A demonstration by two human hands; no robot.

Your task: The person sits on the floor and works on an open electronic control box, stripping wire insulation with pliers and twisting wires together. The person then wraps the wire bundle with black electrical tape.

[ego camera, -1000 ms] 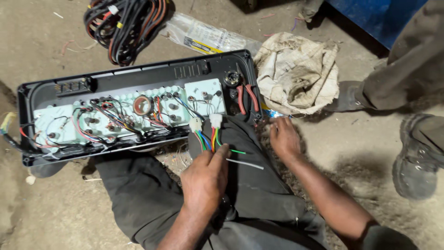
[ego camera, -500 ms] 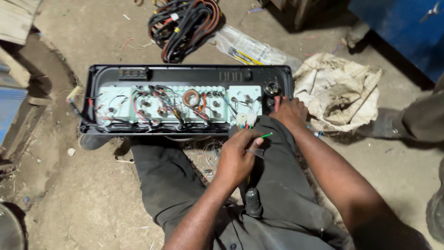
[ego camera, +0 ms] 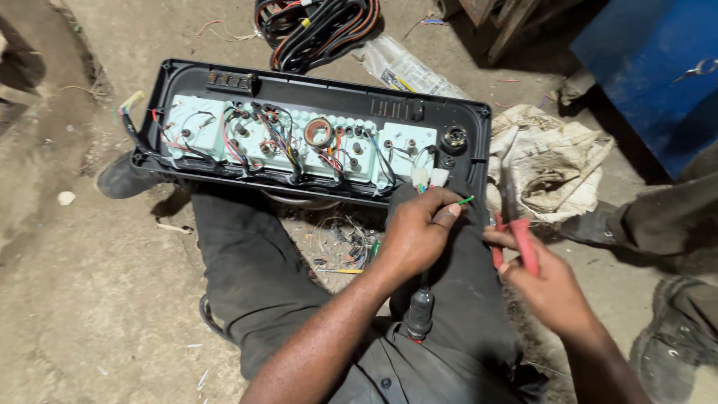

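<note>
A black instrument panel (ego camera: 187,75) lies face down across my legs, its pale circuit back covered in coloured wires. My left hand (ego camera: 415,236) pinches a thin green wire (ego camera: 465,200) just below two white connectors (ego camera: 430,177) at the panel's right end. To the right of it, my right hand (ego camera: 550,288) grips red-handled pliers (ego camera: 523,243), their jaws pointing up toward the panel's corner. A black cylindrical part (ego camera: 419,314) rests on my lap between my forearms.
A bundle of black and orange cables (ego camera: 314,30) and a plastic bag (ego camera: 407,71) lie beyond the panel. A dirty cloth sack (ego camera: 553,161) sits to the right, near a blue metal box (ego camera: 651,67). Another person's leg (ego camera: 658,217) and boot (ego camera: 677,337) are at right. Wire scraps (ego camera: 340,243) litter the ground.
My right hand has left the panel's right edge and now holds the red-handled pliers. My left hand stays at the wires, pinching the green one.
</note>
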